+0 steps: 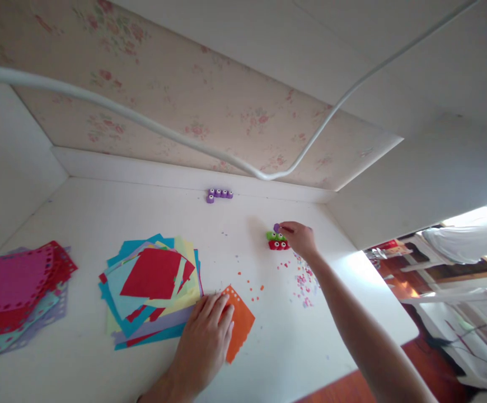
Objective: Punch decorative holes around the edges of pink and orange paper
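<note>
My left hand (205, 336) lies palm down with its fingers stretched over the left part of an orange sheet (240, 327), which has small holes along its upper edge. The thumb and fingers of my right hand (299, 238) pinch a small purple paper punch (276, 228). Just below it on the table are green paper punches (270, 237) and a row of red paper punches (277, 245); my right hand partly covers both groups. More purple paper punches (224, 193) stand in a short line near the wall, with one in front of them.
Loose coloured sheets (151, 274) are piled left of my left hand. Farther left lies a stack of pink, red and blue sheets (14, 280) with punched edges. Paper bits (304, 280) are scattered near my right forearm. A white cable (163, 131) hangs across the view.
</note>
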Tool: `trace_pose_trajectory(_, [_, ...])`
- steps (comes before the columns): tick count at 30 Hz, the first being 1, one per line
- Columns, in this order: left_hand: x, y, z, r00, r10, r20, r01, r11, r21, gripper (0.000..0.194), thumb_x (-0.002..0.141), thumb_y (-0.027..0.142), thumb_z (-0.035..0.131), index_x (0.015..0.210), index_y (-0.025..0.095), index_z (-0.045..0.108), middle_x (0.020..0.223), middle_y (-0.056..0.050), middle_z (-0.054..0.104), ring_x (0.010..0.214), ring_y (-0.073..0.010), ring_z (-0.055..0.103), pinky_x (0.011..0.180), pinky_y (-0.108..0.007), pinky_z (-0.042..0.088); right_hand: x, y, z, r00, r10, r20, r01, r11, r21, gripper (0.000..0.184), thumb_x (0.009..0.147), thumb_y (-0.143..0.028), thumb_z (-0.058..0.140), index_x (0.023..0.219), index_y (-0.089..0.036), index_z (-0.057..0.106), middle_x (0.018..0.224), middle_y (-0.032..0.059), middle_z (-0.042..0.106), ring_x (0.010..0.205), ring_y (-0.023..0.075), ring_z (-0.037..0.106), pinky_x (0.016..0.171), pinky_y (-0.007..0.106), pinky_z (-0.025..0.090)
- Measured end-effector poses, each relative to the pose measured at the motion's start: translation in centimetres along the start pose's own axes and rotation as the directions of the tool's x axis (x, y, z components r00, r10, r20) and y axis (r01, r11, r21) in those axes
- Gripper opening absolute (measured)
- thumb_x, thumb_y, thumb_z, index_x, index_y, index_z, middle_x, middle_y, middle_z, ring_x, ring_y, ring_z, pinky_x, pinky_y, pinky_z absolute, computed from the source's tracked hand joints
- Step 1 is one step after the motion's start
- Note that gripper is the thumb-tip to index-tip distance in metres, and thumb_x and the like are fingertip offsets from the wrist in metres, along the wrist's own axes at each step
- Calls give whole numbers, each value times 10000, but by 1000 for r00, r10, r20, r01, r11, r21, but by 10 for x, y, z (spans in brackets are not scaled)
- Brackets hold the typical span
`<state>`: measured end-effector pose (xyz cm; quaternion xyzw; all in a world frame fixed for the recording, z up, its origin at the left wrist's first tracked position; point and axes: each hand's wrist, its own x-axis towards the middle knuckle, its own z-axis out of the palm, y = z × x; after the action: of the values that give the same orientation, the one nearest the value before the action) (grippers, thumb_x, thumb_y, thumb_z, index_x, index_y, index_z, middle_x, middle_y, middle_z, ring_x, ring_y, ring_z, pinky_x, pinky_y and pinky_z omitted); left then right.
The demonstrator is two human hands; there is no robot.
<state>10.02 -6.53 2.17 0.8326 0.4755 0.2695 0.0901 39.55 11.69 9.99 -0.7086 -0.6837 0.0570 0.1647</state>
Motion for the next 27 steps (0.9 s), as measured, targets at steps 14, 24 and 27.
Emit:
trace_pose_trajectory(14, [3,-4,-5,999,-2,37,4,999,-50,270,892,183,559,1142,239,645,1207,-53,667,1134,-239,602,1014,-455,468,48,-7,14,959,-191,210,226,962,-155,298,903,-167,511,1078,-204,749,1174,88,716,1117,243,634,998,356,441])
trace_pose_trajectory(24, [8,-8,-14,1000,-8,-4,9,998,55,360,930,358,559,1251,205,610,1228,-74,655,1057,-250,598,943,-437,441,89,-155,94,845,-466,262,475,879,33,490,940,-136,462,1429,-124,470,1488,122,464,1380,225,406,1146,355,304])
trace_pose_trajectory(27, [9,-7,-16,995,-100,-21,102,988,114,459,896,427,588,1279,176,594,1182,-95,665,990,-266,594,884,-462,425,104,-181,111,828,-479,292,489,871,42,523,916,-78,462,1437,-61,434,1519,174,402,1415,255,340,1152,388,278])
